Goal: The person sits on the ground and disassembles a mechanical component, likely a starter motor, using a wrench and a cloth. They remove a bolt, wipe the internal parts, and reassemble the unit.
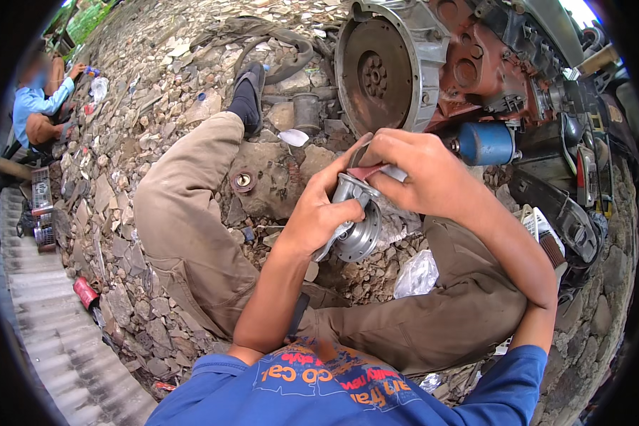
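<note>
Head view: my L hand (pixel 318 209) is gripping the gray metal part (pixel 361 240) in front of me; my R hand (pixel 410 170) is pinching a reddish strip (pixel 366 172) at its top. I'm prob. rubbing there — next move's prob. needing a steady L hold.

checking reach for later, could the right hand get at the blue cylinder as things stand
Probably yes: nothing visible blocks the way from the right hand to the blue cylinder, though that hand is pinching a reddish piece.
</note>
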A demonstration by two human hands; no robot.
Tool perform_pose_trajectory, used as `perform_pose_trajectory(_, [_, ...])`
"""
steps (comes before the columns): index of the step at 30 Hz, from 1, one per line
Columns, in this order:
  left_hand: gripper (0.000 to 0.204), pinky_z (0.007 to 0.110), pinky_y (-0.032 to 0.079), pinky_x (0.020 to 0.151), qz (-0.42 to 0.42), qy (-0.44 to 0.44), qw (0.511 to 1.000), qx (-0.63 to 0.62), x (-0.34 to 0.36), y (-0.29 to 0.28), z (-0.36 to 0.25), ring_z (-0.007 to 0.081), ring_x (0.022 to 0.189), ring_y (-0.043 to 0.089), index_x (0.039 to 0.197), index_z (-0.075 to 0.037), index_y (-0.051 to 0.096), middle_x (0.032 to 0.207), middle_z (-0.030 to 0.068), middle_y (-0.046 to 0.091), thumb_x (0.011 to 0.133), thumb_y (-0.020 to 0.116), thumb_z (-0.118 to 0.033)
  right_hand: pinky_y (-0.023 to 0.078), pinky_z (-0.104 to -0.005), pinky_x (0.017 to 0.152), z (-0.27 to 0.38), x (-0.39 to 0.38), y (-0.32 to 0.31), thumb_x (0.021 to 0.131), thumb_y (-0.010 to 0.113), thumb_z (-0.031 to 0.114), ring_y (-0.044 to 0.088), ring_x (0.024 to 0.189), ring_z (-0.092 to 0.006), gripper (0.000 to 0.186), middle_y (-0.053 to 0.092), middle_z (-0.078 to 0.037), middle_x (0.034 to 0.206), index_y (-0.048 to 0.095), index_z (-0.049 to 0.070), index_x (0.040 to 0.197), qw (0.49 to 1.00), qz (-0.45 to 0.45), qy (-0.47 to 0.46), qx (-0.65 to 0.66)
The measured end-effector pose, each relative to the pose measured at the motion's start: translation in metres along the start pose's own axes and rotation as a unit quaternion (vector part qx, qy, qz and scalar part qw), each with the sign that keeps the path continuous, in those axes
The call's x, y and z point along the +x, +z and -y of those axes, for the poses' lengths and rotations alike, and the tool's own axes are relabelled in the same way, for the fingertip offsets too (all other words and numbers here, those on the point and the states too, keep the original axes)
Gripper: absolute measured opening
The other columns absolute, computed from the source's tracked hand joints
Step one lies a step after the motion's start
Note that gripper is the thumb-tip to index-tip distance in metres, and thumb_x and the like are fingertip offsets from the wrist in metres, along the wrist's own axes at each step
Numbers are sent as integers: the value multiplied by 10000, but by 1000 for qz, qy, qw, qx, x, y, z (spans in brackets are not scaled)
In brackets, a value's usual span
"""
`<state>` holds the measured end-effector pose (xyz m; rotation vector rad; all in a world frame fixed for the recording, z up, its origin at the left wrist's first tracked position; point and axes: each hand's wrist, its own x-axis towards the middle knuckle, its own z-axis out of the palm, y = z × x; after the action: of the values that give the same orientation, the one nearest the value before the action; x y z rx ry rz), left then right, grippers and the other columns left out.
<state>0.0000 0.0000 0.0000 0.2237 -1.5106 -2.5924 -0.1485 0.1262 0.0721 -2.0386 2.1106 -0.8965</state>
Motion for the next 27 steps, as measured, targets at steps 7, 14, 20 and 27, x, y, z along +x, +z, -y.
perform_pose_trajectory(7, [904, 220, 448, 872, -3, 0, 1000, -20, -1, 2, -2, 90, 950, 565, 1517, -19, 398, 1150, 31, 604, 631, 572, 19, 544, -423, 707, 2, 3, 0, 819, 716, 59, 670, 816, -371, 158, 657, -158, 855, 617, 12, 931, 999, -12, 8, 37])
perform_pose_trajectory(14, [904, 226, 446, 876, 1, 3, 1000, -30, 3, -1, 5, 90, 945, 565, 1518, -23, 399, 1130, 23, 609, 631, 571, 13, 539, -435, 710, -2, 0, 2, 832, 722, 74, 667, 832, -376, 186, 658, -168, 883, 600, 4, 954, 1000, -26, 8, 3])
perform_pose_trajectory(20, [891, 225, 445, 869, -20, 1, 999, -25, 2, 6, 1, 85, 922, 561, 1503, -18, 423, 1115, 11, 609, 626, 578, 9, 531, -436, 700, 4, -2, -1, 828, 724, 92, 654, 827, -390, 199, 646, -180, 872, 581, -6, 927, 1000, 3, -2, 21])
perform_pose_trajectory(27, [884, 228, 454, 839, -13, -4, 1000, -21, 0, 2, 2, 79, 875, 564, 1509, -30, 419, 1062, 12, 609, 641, 585, 2, 539, -423, 714, 1, 0, 4, 833, 721, 97, 675, 837, -368, 166, 659, -171, 852, 613, 8, 922, 999, -16, 27, 24])
